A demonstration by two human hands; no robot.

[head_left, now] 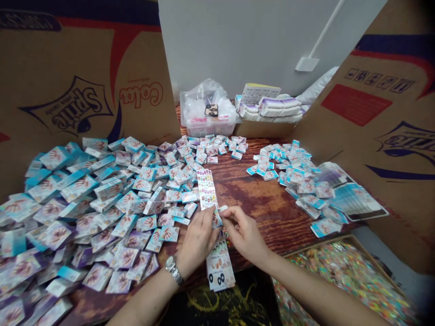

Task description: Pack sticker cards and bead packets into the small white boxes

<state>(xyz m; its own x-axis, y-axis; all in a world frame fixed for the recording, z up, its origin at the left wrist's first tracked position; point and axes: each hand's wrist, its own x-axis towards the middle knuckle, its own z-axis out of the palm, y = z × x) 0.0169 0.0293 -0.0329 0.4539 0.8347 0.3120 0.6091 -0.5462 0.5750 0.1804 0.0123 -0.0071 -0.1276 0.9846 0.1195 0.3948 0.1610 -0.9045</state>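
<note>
**Long nail-art strip pinched up between both hands**

The left hand [197, 240] is gripping the lower end of a printed nail-art strip [208, 190], fingers curled around it and a metal wristwatch [173, 270] showing just below. The strip is pointing toward the top of the frame, its long axis running away from the person and leaning slightly left, and the left hand is definitely the nearer one. The right hand [245, 234] is sitting just beside it, pinching a small teal-and-white packet [216, 219] at the foot of the strip. Can't really tell from this angle whether that packet is joined to the strip. A stack of nail-art cards [220, 267] is lying right below the hands on the wooden counter [258, 199]. A huge heap of printed packets [84, 213] is spreading across the left of the frame, while a smaller pile of packets [285, 174] is sitting off to the right.
</note>
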